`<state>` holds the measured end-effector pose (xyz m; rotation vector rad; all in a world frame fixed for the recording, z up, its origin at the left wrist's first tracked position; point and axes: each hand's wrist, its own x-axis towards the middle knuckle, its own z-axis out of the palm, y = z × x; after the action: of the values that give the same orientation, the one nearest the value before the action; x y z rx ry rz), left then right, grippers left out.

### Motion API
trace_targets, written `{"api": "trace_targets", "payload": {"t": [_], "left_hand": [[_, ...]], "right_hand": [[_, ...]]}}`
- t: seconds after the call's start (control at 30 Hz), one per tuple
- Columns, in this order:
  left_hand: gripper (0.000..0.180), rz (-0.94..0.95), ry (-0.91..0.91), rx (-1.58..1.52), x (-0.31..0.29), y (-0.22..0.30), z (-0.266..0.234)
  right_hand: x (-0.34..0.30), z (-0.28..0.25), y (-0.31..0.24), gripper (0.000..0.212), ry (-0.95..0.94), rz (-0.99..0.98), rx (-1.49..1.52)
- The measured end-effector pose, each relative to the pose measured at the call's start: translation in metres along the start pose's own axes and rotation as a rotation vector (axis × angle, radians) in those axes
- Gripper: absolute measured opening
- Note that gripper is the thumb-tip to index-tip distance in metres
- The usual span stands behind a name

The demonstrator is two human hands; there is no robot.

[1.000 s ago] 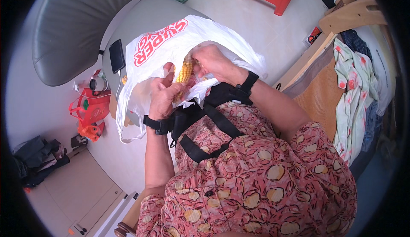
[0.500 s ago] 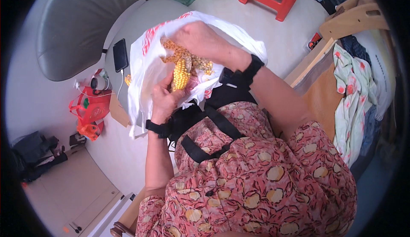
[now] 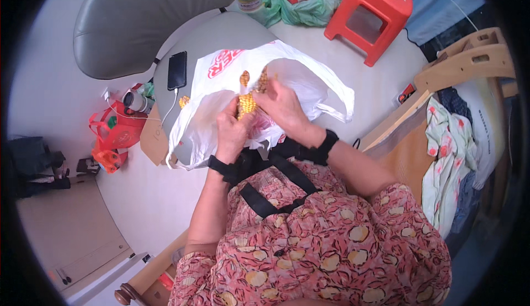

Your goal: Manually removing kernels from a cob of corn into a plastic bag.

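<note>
Yellow corn cob [image 3: 248, 104] is gripped pretty snugly in the left hand [image 3: 232, 130], right at the open mouth of the white plastic bag [image 3: 334, 88]; the right hand [image 3: 285, 109] is bunched up by the cob, can't tell if anything's pinched in it; black phone [image 3: 177, 70], white cable [image 3: 173, 103] attached, is parked on the grey seat [image 3: 201, 40].

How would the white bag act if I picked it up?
The white bag would probably flop, because its sides look thin and wrinkled. The thin plastic itself seems light, though anything hidden inside could add weight.
</note>
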<state>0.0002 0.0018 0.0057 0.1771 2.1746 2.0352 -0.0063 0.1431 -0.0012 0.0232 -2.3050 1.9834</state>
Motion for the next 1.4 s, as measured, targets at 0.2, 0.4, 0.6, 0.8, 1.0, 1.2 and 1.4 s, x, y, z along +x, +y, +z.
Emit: {"api": "trace_targets", "payload": {"t": [0.2, 0.4, 0.6, 0.8, 1.0, 1.2, 1.4], "left_hand": [[0.036, -0.044, -0.172, 0.238, -0.019, 0.027, 0.001], [0.019, 0.53, -0.12, 0.468, -0.054, 0.147, -0.019], [0.022, 1.266, -0.131, 0.696, -0.11, 0.244, -0.01], [0.021, 1.343, -0.176, 0.672, -0.127, 0.247, 0.007], [0.02, 1.426, -0.16, 0.585, -0.141, 0.236, 0.018], [0.019, 1.448, -0.095, 0.542, -0.155, 0.25, 0.001], [0.018, 1.533, 0.301, 0.349, -0.155, 0.257, -0.037]], "right_hand": [[-0.015, 0.001, -0.008, 0.028, -0.139, 0.478, 0.59], [-0.011, -0.023, -0.006, 0.03, -0.045, 0.59, 0.633], [-0.018, -0.02, -0.03, 0.028, -0.041, 0.556, 0.646], [-0.021, -0.012, -0.028, 0.027, -0.057, 0.559, 0.578], [-0.04, -0.017, -0.026, 0.028, -0.081, 0.564, 0.546], [-0.042, -0.018, -0.023, 0.03, -0.101, 0.538, 0.585], [-0.042, -0.018, -0.015, 0.029, -0.085, 0.569, 0.6]]}}
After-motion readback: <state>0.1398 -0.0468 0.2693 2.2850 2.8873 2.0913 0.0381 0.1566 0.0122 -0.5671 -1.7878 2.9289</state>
